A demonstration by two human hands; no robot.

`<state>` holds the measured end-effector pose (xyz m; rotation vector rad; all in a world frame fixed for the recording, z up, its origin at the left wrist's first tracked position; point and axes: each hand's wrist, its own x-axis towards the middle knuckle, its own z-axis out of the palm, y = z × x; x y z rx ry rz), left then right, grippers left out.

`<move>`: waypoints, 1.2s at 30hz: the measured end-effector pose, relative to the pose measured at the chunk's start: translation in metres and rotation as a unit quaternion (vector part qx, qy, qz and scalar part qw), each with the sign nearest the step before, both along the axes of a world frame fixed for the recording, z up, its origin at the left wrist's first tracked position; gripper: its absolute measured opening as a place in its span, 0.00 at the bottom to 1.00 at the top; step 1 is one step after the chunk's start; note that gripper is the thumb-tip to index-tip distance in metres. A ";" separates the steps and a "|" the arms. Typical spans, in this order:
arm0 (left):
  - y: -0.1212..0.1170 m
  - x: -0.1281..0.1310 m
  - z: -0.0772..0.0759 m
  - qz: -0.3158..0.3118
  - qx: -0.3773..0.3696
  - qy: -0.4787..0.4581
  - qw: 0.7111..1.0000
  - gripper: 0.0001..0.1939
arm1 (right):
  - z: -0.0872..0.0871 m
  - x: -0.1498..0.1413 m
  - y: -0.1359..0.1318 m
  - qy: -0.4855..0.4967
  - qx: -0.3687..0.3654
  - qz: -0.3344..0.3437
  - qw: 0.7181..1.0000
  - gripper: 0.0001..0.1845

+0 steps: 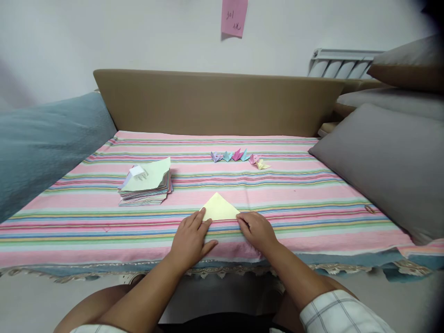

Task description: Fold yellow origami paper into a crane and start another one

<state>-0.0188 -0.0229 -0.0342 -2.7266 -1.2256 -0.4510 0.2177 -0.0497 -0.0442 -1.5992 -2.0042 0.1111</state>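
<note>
A yellow sheet of paper (219, 208), folded into a triangle with its peak pointing away from me, lies flat on the striped cloth. My left hand (192, 236) rests at its left corner, fingers spread and flat, the fingertips on the paper's edge. At the right corner, my right hand (258, 230) has its fingers curled in, with thumb and forefinger pinching the paper's tip. Beyond the triangle stands a row of small folded paper figures (237, 155) in purple, blue, pink and yellow.
A thick stack of coloured paper (145, 189) sits to the left with a small white object (138, 171) on top. Grey cushions (385, 162) border the right side, a blue cushion (52, 143) the left. A brown backrest (218, 101) closes off the back.
</note>
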 end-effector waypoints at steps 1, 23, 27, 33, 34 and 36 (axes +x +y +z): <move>0.001 -0.004 0.001 0.006 0.002 -0.001 1.000 0.25 | 0.000 0.000 0.000 0.002 -0.003 0.000 1.000 0.13; 0.030 -0.042 0.005 0.133 -0.051 -0.121 0.982 0.15 | 0.001 0.001 0.001 0.039 -0.016 0.006 0.999 0.13; 0.032 -0.032 0.001 0.115 -0.053 -0.131 0.983 0.20 | -0.003 0.001 0.001 0.056 -0.002 -0.001 0.998 0.12; 0.033 -0.026 -0.004 0.125 -0.051 -0.116 0.984 0.19 | -0.010 0.004 0.007 0.068 0.017 -0.053 0.996 0.17; 0.034 -0.025 -0.003 0.128 -0.053 -0.117 0.983 0.18 | -0.010 0.004 0.008 0.063 0.009 -0.067 0.996 0.18; 0.034 -0.025 -0.002 0.134 -0.060 -0.120 0.982 0.17 | -0.010 0.004 0.010 0.054 -0.009 -0.087 0.995 0.18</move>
